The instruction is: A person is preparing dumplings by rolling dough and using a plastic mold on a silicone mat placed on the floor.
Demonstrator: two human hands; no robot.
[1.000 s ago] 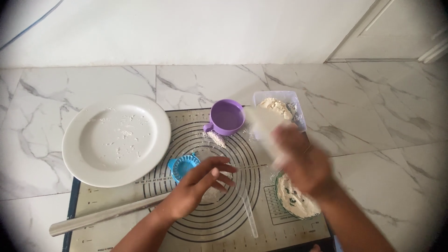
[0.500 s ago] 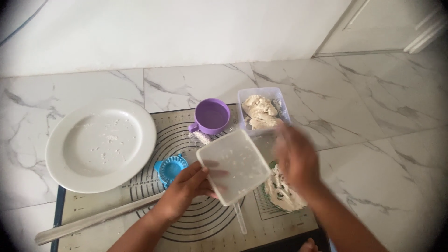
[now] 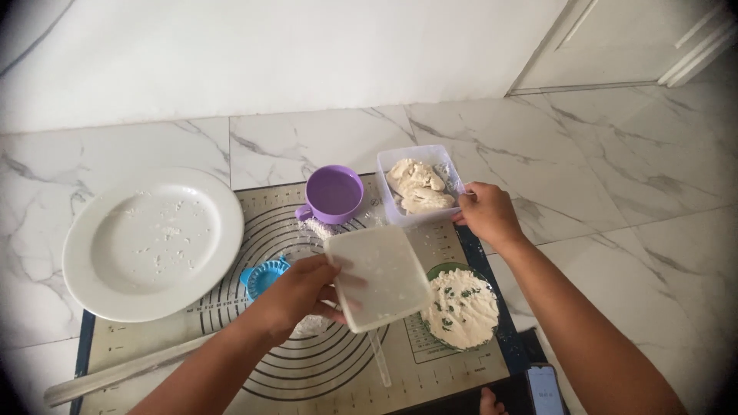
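The square white lid (image 3: pixel 379 277) covers part of the left hand (image 3: pixel 296 296)'s fingers and most of a clear spatula (image 3: pixel 380 358) below it. At the bottom edge a phone (image 3: pixel 545 389) is cut off — so is the rolling pin (image 3: pixel 115 374), lower left.

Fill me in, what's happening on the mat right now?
A person works over a baking mat on a marble floor. The left hand holds a square white lid above the mat. The right hand grips the edge of a clear tub with dough pieces in it, now uncovered. Beside the tub stands a purple cup. A floury white plate, a blue dumpling press, a rolling pin and a bowl of filling lie around.
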